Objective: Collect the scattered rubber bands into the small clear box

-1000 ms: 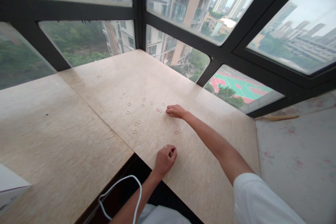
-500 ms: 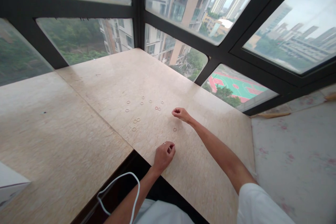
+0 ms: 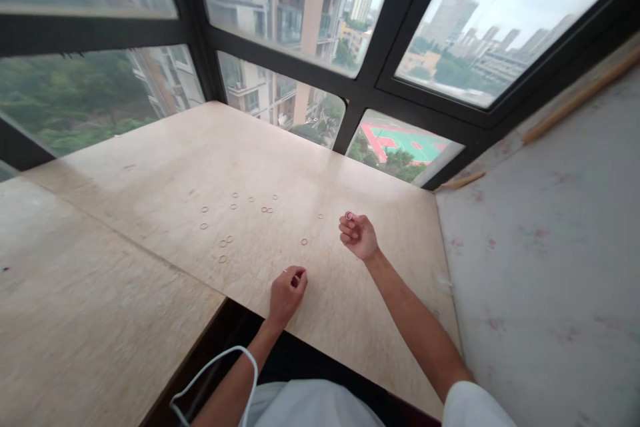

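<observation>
Right hand [image 3: 358, 238]: raised, apparently clear of the pale beige, marbled, stone-like table [image 3: 150, 327]; palm turned up toward the head view; pinching a small reddish round ring [image 3: 349, 219] between thumb and fingertip, with remaining fingers folded loosely inward.
Right arm: bare, slanting up and left from a loose white fabric sleeve [image 3: 473, 407], slightly bent.
Left hand [image 3: 286, 295]: low over the near edge, back outward, curled so that thumb and fingers form a small loop; cannot tell whether grasping anything within it.
Left forearm: bare, rising steeply from the bottom, crossed by a smooth, looped white cord [image 3: 239, 349].
Pinched ring: at the right hand's fingertips, off the table.
Nearest loose rings: one thin brownish-red ring [image 3: 304, 245], flat between both hands, just beyond the left; one thin pale ring [image 3: 321, 218], flat, near the right hand on its left side.
Farther rings: scattered flat to the left, slender and circular, mostly yellowish or pale; one thin red ring [image 3: 265, 212] right beside a pale one, too small to tell whether touching.
Table surface: mottled, softly shiny toward the windows, divided by a straight seam.
Surroundings: dark, smooth window frames [image 3: 300, 63]; whitish wall [image 3: 530, 293] with faint pink floral print.
</observation>
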{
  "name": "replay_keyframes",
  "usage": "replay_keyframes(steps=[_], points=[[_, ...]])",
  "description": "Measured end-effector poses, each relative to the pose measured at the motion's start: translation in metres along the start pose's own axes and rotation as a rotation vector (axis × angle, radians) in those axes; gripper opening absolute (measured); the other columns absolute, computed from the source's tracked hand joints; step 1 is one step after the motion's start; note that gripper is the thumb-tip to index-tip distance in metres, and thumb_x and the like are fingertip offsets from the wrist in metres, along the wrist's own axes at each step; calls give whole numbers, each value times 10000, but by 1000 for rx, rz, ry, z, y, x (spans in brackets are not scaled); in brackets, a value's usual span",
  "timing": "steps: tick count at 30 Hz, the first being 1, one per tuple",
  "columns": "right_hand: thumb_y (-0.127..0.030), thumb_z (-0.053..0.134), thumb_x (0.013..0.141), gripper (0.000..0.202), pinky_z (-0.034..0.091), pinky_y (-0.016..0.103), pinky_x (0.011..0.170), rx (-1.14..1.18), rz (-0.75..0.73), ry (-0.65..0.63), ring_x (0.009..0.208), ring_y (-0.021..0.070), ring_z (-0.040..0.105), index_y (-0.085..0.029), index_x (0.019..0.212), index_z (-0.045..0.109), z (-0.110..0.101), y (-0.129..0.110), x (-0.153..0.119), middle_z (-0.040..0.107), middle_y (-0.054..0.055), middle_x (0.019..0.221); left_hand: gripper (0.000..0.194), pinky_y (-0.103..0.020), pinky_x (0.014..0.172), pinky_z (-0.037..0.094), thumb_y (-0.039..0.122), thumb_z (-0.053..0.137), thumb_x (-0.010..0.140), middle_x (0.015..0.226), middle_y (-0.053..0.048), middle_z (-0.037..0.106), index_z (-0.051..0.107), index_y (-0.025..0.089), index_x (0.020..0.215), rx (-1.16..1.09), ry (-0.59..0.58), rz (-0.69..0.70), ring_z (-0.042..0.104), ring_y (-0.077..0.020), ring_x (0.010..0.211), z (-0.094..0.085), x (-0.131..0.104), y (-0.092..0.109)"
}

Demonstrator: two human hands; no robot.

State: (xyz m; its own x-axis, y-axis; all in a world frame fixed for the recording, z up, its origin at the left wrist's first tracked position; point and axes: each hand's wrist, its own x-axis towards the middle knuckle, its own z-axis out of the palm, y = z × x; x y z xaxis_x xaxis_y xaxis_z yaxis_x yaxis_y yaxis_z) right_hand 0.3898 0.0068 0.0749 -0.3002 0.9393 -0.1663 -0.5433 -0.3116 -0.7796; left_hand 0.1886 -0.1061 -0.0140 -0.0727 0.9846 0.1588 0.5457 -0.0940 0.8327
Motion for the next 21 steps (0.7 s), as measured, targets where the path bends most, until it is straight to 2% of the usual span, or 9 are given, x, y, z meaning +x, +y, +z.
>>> replay_keyframes(steps=[3,7,14,21], points=[[-279,577,729,141,89,206,355,108,-20,40,407,66,61,-237,762,447,-18,0,-21,244,-115,533,194,-263,586,484,334,508,837,720,-20,676,640,193,815,-15,-5,-1,610,-146,577,-2,0,2],[-271,569,759,120,71,201,347,184,-66,83,369,62,64,-241,794,457,-41,5,-52,193,-137,472,224,-268,585,491,375,504,843,725,-24,679,639,198,822,-18,-20,2,624,-163,604,-3,-1,3],[-266,601,743,163,67,190,335,239,-114,125,348,58,46,-242,805,452,-67,11,-114,203,-157,431,244,-273,607,494,404,525,833,729,-21,677,651,196,848,4,-47,-4,615,-163,608,-1,0,-1],[-309,583,753,155,74,191,319,218,-152,266,335,60,25,-247,766,441,-89,12,-177,227,-159,391,292,-275,617,490,453,534,806,732,-20,675,663,196,855,37,-54,-28,612,-166,620,0,2,-3]])
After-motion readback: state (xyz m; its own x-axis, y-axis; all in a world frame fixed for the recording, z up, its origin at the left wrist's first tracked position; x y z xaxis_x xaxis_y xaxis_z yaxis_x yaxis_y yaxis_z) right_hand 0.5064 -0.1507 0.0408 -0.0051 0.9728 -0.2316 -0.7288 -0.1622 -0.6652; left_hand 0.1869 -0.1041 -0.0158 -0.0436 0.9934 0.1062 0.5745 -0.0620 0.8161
